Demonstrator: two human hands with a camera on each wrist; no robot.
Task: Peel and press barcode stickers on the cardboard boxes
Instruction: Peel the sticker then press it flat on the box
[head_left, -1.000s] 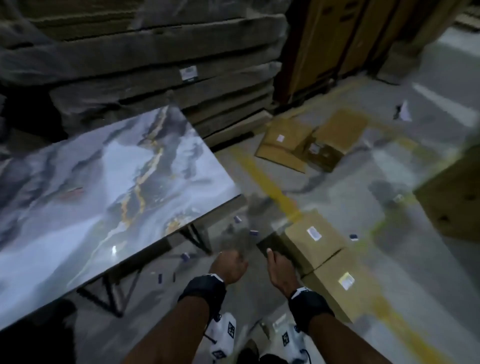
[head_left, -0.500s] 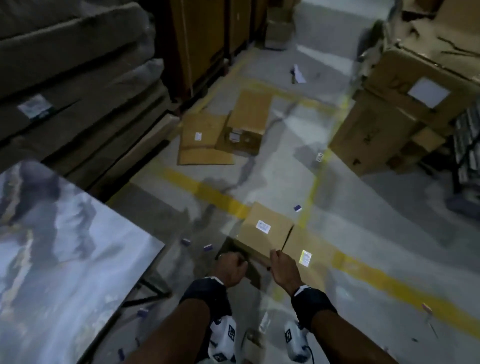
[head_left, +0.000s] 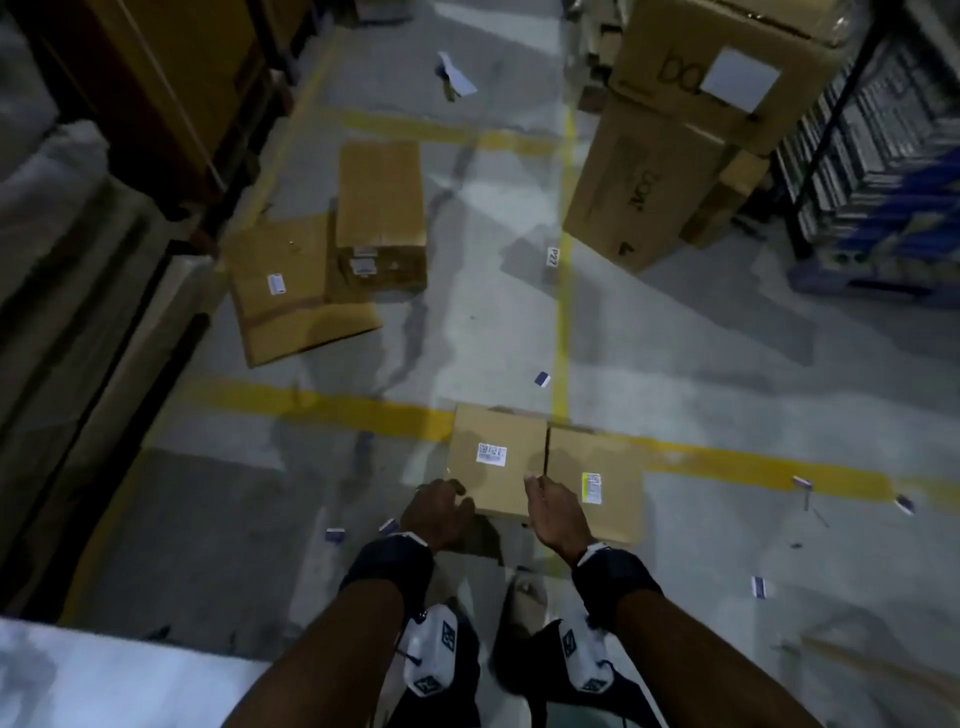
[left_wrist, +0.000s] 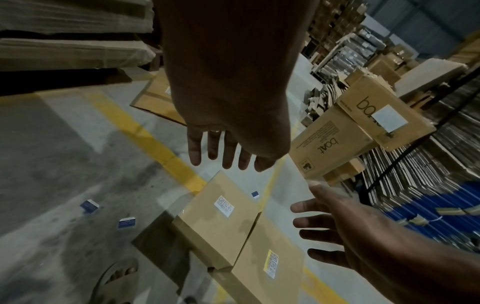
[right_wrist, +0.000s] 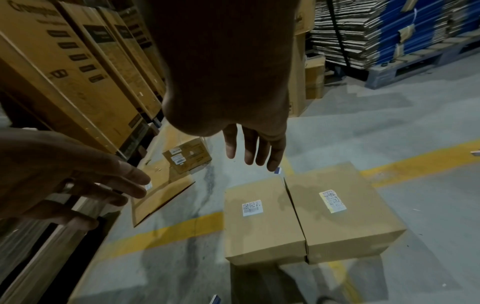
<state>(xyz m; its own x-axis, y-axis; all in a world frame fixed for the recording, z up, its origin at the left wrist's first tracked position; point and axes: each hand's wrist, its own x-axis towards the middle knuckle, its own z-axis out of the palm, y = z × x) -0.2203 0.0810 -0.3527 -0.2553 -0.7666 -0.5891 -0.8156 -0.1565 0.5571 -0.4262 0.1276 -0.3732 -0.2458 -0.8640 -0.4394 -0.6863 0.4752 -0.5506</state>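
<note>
Two cardboard boxes (head_left: 545, 473) sit touching on the floor (head_left: 727, 364), each bearing a barcode sticker (head_left: 491, 454). At six o'clock of them hover the left hand (head_left: 439, 512) and right hand (head_left: 556, 512), fingers (left_wrist: 194, 150) spread loose, grasping nothing.

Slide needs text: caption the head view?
Both open hands, left hand and right hand, above two labelled brown cardboard boxes on the floor.
</note>
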